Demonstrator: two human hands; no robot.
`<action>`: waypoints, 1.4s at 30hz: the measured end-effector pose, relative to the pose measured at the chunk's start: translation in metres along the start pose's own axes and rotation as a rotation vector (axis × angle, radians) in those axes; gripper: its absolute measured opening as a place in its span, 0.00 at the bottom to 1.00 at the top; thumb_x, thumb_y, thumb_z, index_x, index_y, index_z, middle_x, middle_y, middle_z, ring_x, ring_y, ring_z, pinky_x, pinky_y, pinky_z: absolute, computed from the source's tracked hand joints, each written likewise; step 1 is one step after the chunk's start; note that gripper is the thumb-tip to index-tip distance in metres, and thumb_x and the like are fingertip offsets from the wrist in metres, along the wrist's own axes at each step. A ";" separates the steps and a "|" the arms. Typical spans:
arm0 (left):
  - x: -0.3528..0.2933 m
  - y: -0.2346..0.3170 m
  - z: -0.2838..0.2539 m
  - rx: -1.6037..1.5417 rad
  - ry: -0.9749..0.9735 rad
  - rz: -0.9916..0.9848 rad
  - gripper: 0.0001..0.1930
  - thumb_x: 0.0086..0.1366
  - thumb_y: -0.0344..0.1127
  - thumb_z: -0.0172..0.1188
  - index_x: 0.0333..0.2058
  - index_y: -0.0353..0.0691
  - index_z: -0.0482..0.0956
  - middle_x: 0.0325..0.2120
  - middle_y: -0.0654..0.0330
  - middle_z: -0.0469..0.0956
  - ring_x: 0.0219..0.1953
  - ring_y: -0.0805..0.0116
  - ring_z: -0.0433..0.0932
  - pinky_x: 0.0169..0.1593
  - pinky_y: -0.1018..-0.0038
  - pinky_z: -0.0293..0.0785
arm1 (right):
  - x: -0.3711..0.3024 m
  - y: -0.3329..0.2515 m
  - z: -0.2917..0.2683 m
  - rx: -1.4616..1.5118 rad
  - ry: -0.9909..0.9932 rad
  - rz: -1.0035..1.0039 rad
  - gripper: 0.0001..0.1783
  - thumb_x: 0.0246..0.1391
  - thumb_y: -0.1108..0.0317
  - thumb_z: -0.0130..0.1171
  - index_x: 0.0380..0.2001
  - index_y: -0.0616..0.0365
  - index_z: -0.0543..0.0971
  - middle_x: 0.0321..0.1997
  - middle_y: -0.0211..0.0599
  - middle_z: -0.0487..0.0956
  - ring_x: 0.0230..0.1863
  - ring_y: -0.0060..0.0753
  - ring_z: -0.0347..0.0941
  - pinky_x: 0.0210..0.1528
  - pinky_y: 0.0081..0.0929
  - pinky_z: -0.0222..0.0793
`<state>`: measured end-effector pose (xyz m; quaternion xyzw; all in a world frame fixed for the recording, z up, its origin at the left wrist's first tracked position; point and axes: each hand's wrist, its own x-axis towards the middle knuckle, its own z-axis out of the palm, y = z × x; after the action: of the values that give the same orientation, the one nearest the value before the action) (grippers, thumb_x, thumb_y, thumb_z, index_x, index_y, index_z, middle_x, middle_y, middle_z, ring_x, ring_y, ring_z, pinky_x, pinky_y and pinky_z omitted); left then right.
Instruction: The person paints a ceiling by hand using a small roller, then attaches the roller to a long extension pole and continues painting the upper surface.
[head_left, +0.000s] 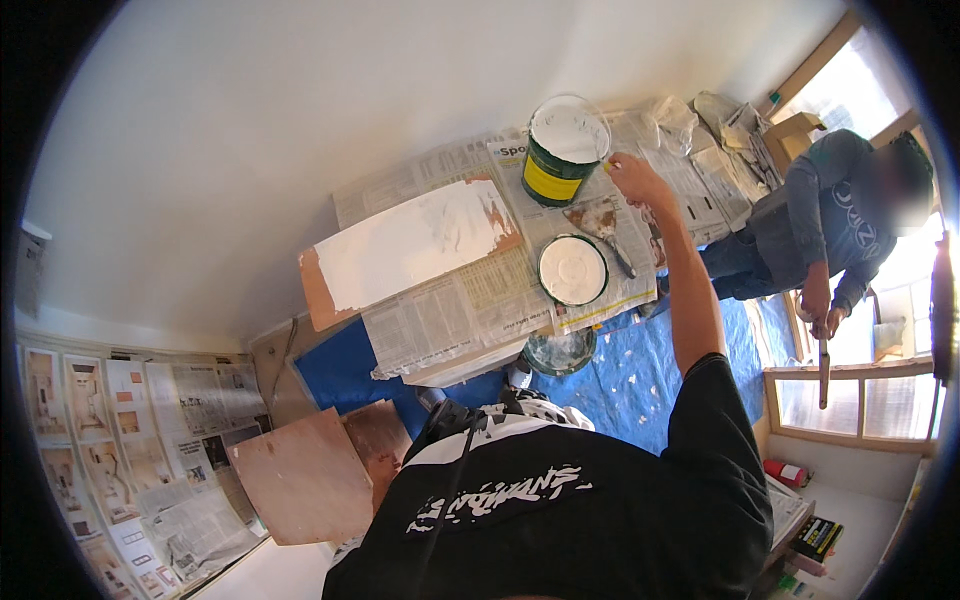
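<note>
My right hand [638, 182] reaches out to the right side of a paint bucket [555, 175], its fingers closed near the rim. A small yellow bit shows at the fingertips, but what it belongs to is unclear. Thick white paint fills the dark green bucket with its yellow band. Just below lies a round lid [573, 270] coated in white paint, and beside it a paint-smeared scraper [600, 222]. A brown board [410, 240] to the left is mostly covered in white, with bare patches at both ends. My left hand is out of the picture.
Newspaper [450, 320] covers the table. A second container [562, 352] stands lower, above a blue sheet [640, 380] on the floor. Brown boards [305, 475] lean at lower left. At the right another person [840, 210] holds a long, narrow tool [824, 370]. A white wall rises behind the table.
</note>
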<state>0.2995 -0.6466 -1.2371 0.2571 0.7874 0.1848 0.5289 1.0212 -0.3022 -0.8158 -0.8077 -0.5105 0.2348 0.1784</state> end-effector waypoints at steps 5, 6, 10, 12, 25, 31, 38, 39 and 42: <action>-0.015 0.028 0.007 -0.034 0.038 -0.056 0.07 0.57 0.28 0.58 0.34 0.37 0.81 0.24 0.58 0.79 0.25 0.67 0.82 0.21 0.75 0.70 | 0.053 0.020 -0.025 -0.264 -0.240 -0.008 0.19 0.59 0.60 0.50 0.45 0.63 0.78 0.19 0.41 0.76 0.14 0.34 0.72 0.16 0.32 0.69; -0.018 0.037 0.006 -0.050 0.026 -0.052 0.07 0.58 0.28 0.58 0.35 0.36 0.81 0.24 0.58 0.79 0.25 0.67 0.82 0.22 0.75 0.70 | 0.057 0.019 -0.027 -0.318 -0.293 -0.008 0.19 0.58 0.60 0.50 0.45 0.63 0.78 0.19 0.40 0.76 0.14 0.34 0.72 0.16 0.32 0.69; -0.045 0.070 0.013 0.059 0.054 0.049 0.10 0.58 0.28 0.57 0.38 0.33 0.81 0.26 0.56 0.80 0.26 0.67 0.82 0.25 0.74 0.73 | 0.021 -0.022 -0.055 -0.197 -0.120 -0.051 0.21 0.59 0.58 0.52 0.48 0.61 0.78 0.20 0.40 0.76 0.15 0.32 0.71 0.16 0.30 0.69; -0.017 0.050 0.005 0.019 0.088 0.051 0.11 0.58 0.28 0.57 0.38 0.31 0.81 0.27 0.55 0.81 0.26 0.66 0.83 0.25 0.74 0.74 | -0.001 -0.022 -0.061 -0.137 -0.027 -0.069 0.21 0.59 0.57 0.53 0.50 0.60 0.78 0.21 0.41 0.77 0.15 0.32 0.72 0.16 0.29 0.68; -0.043 0.114 -0.003 0.280 0.049 0.074 0.10 0.57 0.30 0.60 0.38 0.35 0.84 0.28 0.56 0.82 0.26 0.66 0.81 0.30 0.72 0.77 | -0.021 0.033 -0.076 0.677 -0.115 0.117 0.23 0.66 0.59 0.50 0.61 0.54 0.70 0.24 0.23 0.67 0.13 0.10 0.52 0.10 0.11 0.45; -0.003 0.085 -0.020 0.287 0.045 0.196 0.08 0.59 0.32 0.61 0.34 0.36 0.85 0.26 0.58 0.82 0.26 0.69 0.79 0.30 0.73 0.76 | -0.042 0.043 -0.071 1.016 -0.183 0.199 0.23 0.67 0.58 0.50 0.62 0.52 0.68 0.23 0.22 0.67 0.11 0.07 0.49 0.08 0.08 0.44; 0.024 0.052 -0.047 -0.010 -0.026 0.114 0.09 0.60 0.34 0.60 0.32 0.34 0.84 0.24 0.60 0.80 0.25 0.69 0.78 0.30 0.73 0.75 | -0.106 0.014 -0.036 1.109 -0.235 0.103 0.25 0.65 0.57 0.53 0.62 0.54 0.68 0.28 0.23 0.70 0.14 0.08 0.53 0.09 0.07 0.47; 0.028 0.042 -0.055 -0.038 -0.046 0.121 0.10 0.61 0.35 0.60 0.32 0.33 0.84 0.23 0.60 0.80 0.25 0.69 0.78 0.30 0.73 0.75 | -0.112 0.003 -0.022 1.106 -0.199 0.120 0.25 0.65 0.57 0.54 0.62 0.54 0.68 0.28 0.23 0.71 0.13 0.08 0.52 0.09 0.07 0.47; 0.006 0.058 -0.054 0.309 0.017 0.177 0.11 0.60 0.36 0.61 0.33 0.32 0.83 0.23 0.59 0.80 0.24 0.69 0.77 0.30 0.72 0.74 | -0.145 -0.058 0.033 1.019 -0.156 0.159 0.23 0.66 0.59 0.53 0.62 0.49 0.69 0.21 0.21 0.70 0.12 0.08 0.49 0.10 0.08 0.44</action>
<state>0.2600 -0.5978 -1.1892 0.4021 0.7851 0.1095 0.4583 0.9059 -0.4079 -0.7842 -0.6347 -0.2804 0.5258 0.4920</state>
